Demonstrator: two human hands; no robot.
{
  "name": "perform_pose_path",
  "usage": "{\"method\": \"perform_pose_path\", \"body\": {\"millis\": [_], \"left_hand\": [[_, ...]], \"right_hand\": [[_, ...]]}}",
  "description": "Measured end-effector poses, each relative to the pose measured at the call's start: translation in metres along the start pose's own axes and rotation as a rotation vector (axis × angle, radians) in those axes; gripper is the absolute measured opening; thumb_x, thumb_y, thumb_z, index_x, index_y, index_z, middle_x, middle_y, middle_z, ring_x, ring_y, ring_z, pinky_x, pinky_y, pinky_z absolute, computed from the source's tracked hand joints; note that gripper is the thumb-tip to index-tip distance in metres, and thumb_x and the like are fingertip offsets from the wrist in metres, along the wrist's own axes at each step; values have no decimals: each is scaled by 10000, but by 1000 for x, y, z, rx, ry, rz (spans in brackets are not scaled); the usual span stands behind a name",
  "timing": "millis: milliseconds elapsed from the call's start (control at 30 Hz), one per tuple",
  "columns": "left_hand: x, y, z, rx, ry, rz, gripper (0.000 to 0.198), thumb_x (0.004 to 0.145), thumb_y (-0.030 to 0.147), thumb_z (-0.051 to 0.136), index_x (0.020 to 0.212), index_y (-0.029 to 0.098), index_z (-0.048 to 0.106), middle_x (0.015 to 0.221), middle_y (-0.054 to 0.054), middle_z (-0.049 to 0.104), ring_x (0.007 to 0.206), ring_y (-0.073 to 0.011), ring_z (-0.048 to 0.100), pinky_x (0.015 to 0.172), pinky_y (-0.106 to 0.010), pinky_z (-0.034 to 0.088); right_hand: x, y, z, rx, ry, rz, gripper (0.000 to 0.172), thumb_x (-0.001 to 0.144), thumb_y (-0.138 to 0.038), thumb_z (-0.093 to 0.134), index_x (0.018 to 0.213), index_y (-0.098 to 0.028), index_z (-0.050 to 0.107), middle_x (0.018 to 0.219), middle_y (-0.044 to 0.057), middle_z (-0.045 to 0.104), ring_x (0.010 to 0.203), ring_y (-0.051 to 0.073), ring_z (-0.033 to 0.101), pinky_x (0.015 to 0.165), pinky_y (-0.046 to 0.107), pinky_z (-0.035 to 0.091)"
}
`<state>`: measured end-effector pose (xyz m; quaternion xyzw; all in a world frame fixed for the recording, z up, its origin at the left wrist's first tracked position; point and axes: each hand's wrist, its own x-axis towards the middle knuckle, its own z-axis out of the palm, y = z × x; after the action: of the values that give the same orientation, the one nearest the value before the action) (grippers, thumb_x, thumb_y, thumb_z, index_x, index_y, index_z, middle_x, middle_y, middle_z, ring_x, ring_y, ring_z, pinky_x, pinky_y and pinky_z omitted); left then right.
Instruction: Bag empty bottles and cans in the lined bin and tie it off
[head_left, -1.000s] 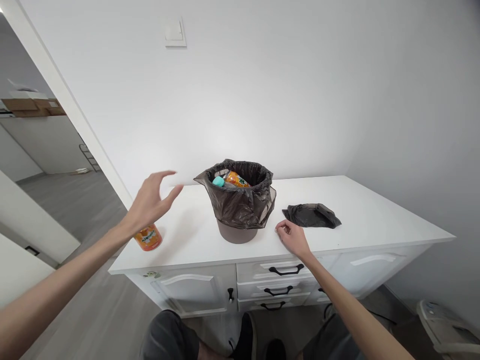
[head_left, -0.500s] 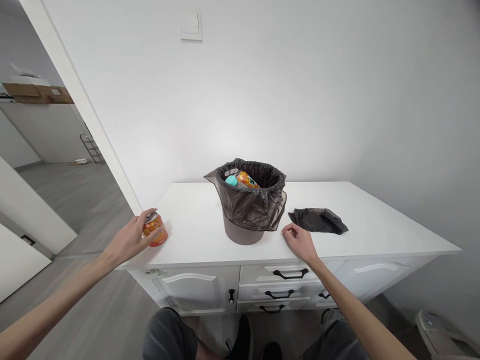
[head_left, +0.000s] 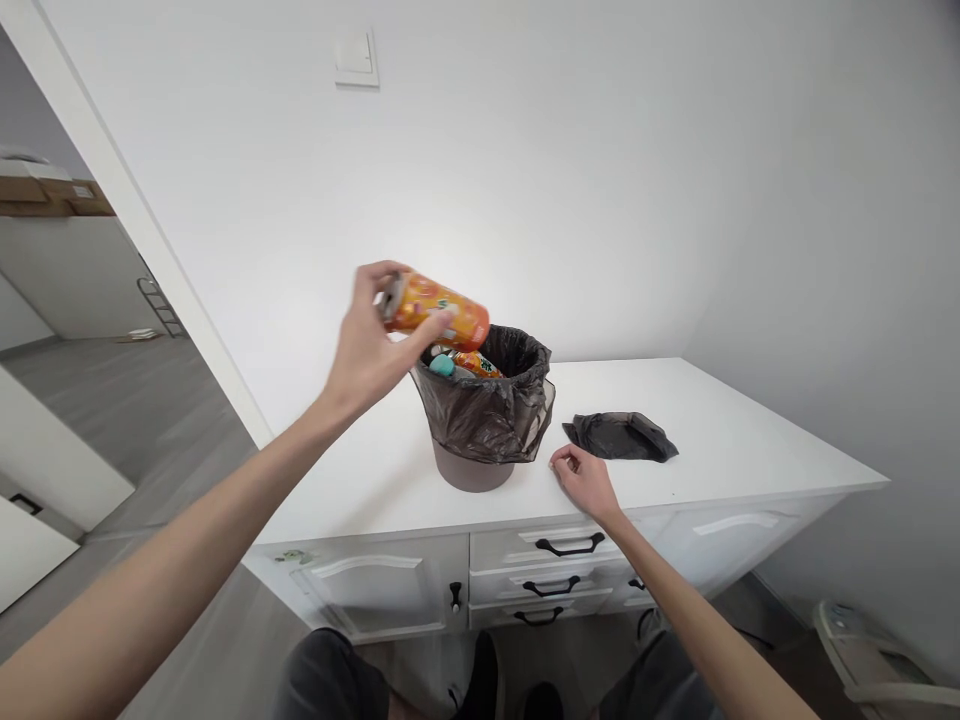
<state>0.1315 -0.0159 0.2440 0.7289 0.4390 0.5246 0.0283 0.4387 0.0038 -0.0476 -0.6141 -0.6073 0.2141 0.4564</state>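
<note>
My left hand point(head_left: 371, 350) grips an orange drink can point(head_left: 437, 310), held on its side just above the left rim of a small bin point(head_left: 474, 467) lined with a dark bag point(head_left: 491, 410). Inside the bin lie another orange can point(head_left: 477, 362) and a teal object point(head_left: 441, 365). My right hand point(head_left: 581, 478) rests on the white cabinet top point(head_left: 720, 450) right of the bin, fingers curled with nothing visible in them. A folded dark bag point(head_left: 619, 436) lies just beyond that hand.
The cabinet has black-handled drawers point(head_left: 566, 545) and doors below its front edge. A white wall with a light switch point(head_left: 355, 59) stands behind. An open doorway point(head_left: 67, 330) is at the left. My legs and shoes show at the bottom.
My left hand dropped to the can on the cabinet's left end, closed on it, then lifted it right to above the bin's rim. The right hand stayed put.
</note>
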Motion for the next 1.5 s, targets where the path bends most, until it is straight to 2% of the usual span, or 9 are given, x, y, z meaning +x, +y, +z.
{"method": "perform_pose_path", "body": {"millis": [133, 267, 400, 600, 733, 833, 967, 1133, 1500], "left_hand": [[30, -1, 46, -96, -303, 13, 644, 884, 557, 761, 1380, 244, 496, 1422, -124, 592, 1232, -309, 675, 1022, -492, 600], [39, -27, 65, -153, -169, 2, 498, 1038, 581, 554, 1376, 219, 506, 1541, -176, 529, 1344, -280, 612, 1090, -454, 549], [27, -52, 54, -152, 15, -88, 450, 1074, 602, 471, 1287, 212, 548, 1430, -157, 641, 1310, -253, 642, 1131, -454, 508], [-12, -75, 35, -43, -59, -158, 447, 1069, 602, 468, 1222, 221, 644, 1366, -115, 699, 1275, -257, 655, 1103, -427, 507], [-38, -89, 24, 30, -87, -100, 500, 1114, 570, 331, 1364, 272, 645, 1473, -78, 647, 1383, -246, 581, 1194, -425, 434], [-65, -107, 15, 72, -62, -193, 560, 1105, 605, 311, 1501, 291, 553, 1574, -81, 580, 1453, -273, 533, 1235, -466, 394], [-111, -158, 11, 219, -242, -318, 685, 1064, 655, 321, 1555, 216, 508, 1591, -145, 565, 1505, -349, 490, 1253, -547, 371], [-157, -217, 13, 498, -521, -359, 733, 1064, 592, 261, 1566, 127, 521, 1691, -176, 434, 1636, -419, 238, 1288, -644, 270], [-171, -231, 20, 655, -553, -237, 705, 1068, 528, 286, 1614, 131, 487, 1720, -132, 383, 1634, -379, 270, 1326, -578, 253]], "right_hand": [[2, 1, -2, 22, -9, 11, 233, 836, -354, 534, 834, -219, 725, 661, -1, 658, 647, 199, 585, 670, 305, 422], [2, -5, -4, 39, 4, 11, 228, 834, -349, 527, 820, -220, 714, 661, 3, 661, 640, 200, 583, 653, 303, 408], [1, -16, -6, 45, 11, 0, 223, 807, -337, 520, 790, -224, 712, 668, 17, 675, 635, 203, 582, 653, 305, 411], [-1, -19, -6, 29, 17, -7, 232, 809, -351, 519, 790, -228, 715, 650, 11, 657, 612, 200, 558, 645, 308, 403], [-1, -14, -5, 8, 18, -15, 241, 825, -354, 521, 808, -225, 724, 666, 14, 664, 630, 204, 567, 651, 308, 403], [-1, -14, -5, -4, 14, -7, 243, 824, -356, 520, 803, -226, 724, 665, 13, 663, 633, 202, 566, 649, 307, 404], [-2, -21, -5, -24, 19, 3, 248, 805, -365, 513, 780, -225, 717, 649, 13, 648, 622, 199, 554, 649, 310, 412], [-5, -30, -5, -47, 13, 20, 258, 774, -395, 508, 752, -230, 704, 643, 26, 645, 612, 200, 547, 627, 306, 421], [-5, -31, -1, -87, 27, 35, 259, 759, -444, 519, 731, -228, 659, 573, 5, 572, 561, 184, 496, 595, 306, 381]]}}
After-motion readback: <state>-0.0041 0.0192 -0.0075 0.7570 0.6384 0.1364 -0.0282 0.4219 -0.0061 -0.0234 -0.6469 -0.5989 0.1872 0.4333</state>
